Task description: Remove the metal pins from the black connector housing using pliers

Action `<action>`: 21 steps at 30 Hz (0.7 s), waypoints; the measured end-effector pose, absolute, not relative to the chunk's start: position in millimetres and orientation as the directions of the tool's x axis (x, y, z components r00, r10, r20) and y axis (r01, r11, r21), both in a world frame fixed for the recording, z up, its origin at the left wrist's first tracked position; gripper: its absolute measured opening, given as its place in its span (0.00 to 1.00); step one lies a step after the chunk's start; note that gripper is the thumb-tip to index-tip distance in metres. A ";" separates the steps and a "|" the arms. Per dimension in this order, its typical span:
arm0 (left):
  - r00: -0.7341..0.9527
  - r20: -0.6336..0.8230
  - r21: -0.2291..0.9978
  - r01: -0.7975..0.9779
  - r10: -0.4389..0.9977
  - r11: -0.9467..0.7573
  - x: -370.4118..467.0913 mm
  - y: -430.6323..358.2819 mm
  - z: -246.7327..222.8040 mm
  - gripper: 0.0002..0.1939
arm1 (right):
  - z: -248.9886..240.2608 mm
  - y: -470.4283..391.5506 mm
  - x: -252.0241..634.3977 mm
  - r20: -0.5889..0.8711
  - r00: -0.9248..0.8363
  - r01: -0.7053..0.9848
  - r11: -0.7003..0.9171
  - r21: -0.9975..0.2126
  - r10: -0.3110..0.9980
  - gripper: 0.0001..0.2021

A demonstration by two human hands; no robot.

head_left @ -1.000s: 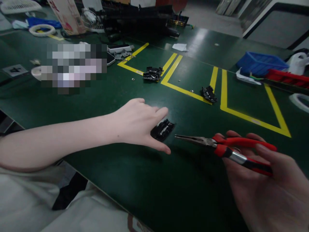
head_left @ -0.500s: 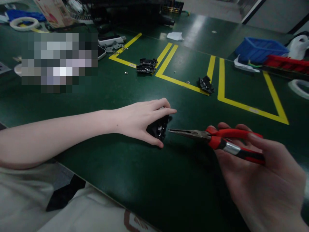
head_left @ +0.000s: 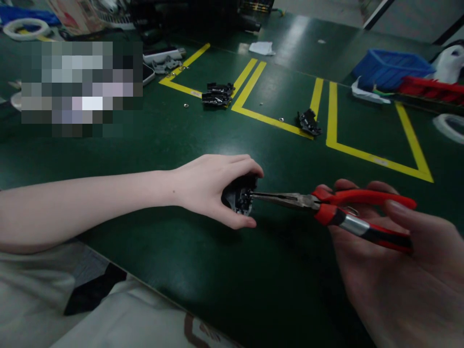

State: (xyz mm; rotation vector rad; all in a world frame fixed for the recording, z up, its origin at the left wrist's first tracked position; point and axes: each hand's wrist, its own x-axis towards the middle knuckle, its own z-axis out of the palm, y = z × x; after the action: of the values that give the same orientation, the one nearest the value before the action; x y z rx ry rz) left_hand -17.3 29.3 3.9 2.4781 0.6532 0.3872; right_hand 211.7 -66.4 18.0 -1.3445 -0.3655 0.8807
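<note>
My left hand (head_left: pixel 217 188) is closed around a small black moulded part (head_left: pixel 239 195) at the middle of the green table, thumb on the near side and fingers on the far side. In my right hand (head_left: pixel 395 251) is a pair of needle-nose pliers (head_left: pixel 326 203) with red and black handles. Their tips point left and meet the right-hand side of the black part. Whether the jaws grip anything there is too small to tell. My right fingers lie behind the handles, with the thumb over them.
Similar black parts (head_left: pixel 217 94) lie at a yellow tape outline, and another black part (head_left: pixel 309 122) rests farther right. Small metal nuts (head_left: pixel 281 119) are scattered nearby. A blue bin (head_left: pixel 393 67), a red rack (head_left: pixel 433 89) and a tape roll (head_left: pixel 451 128) stand at the right.
The pliers' tips have come up against the black part, from a small gap before. My left fingers have curled in more, and the part has turned slightly.
</note>
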 end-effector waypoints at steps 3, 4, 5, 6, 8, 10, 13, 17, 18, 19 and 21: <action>0.856 0.150 0.580 0.330 0.495 -0.745 -16.5 25.5 6.3 0.35 | 22.8 -69.7 206.8 -0.270 0.615 -0.351 -0.050 -0.935 0.741 0.13; 0.855 0.156 0.587 0.322 0.494 -0.743 -16.3 24.8 6.8 0.34 | 24.4 -71.2 205.4 -0.282 0.608 -0.356 -0.062 -0.932 0.742 0.12; 0.853 0.160 0.595 0.318 0.497 -0.738 -16.1 24.3 7.2 0.34 | 25.7 -72.9 204.5 -0.295 0.600 -0.362 -0.077 -0.929 0.743 0.12; 0.851 0.159 0.601 0.318 0.500 -0.733 -15.8 24.0 7.6 0.33 | 26.5 -74.6 204.2 -0.305 0.595 -0.367 -0.086 -0.926 0.744 0.11; 0.847 0.154 0.609 0.323 0.508 -0.724 -15.4 23.5 8.2 0.32 | 26.8 -77.8 205.3 -0.311 0.589 -0.377 -0.087 -0.922 0.746 0.11; 0.845 0.146 0.619 0.328 0.514 -0.714 -14.8 22.9 8.5 0.31 | 25.7 -79.9 207.0 -0.310 0.597 -0.380 -0.080 -0.921 0.740 0.12; 0.846 0.145 0.629 0.322 0.514 -0.708 -14.1 21.8 8.3 0.32 | 24.5 -80.9 206.9 -0.320 0.590 -0.386 -0.090 -0.918 0.741 0.11; 0.845 0.160 0.632 0.309 0.510 -0.711 -13.7 21.1 7.5 0.32 | 25.7 -79.7 202.6 -0.311 0.548 -0.385 -0.096 -0.918 0.777 0.09; 0.845 0.160 0.630 0.311 0.510 -0.712 -13.7 21.2 7.5 0.32 | 26.1 -79.1 201.9 -0.313 0.545 -0.383 -0.102 -0.918 0.778 0.09; 0.847 0.156 0.628 0.313 0.509 -0.713 -13.7 21.4 7.4 0.32 | 26.5 -78.3 201.6 -0.319 0.547 -0.381 -0.110 -0.918 0.774 0.09; 0.852 0.147 0.624 0.315 0.503 -0.716 -13.7 21.9 7.3 0.32 | 27.1 -76.4 202.0 -0.331 0.576 -0.375 -0.118 -0.919 0.747 0.09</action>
State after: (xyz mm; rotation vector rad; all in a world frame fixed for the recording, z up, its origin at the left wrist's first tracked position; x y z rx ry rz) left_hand -13.7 21.9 7.3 2.4197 0.5933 0.4102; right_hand 202.0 -76.4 27.1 -1.3848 -0.3477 0.9878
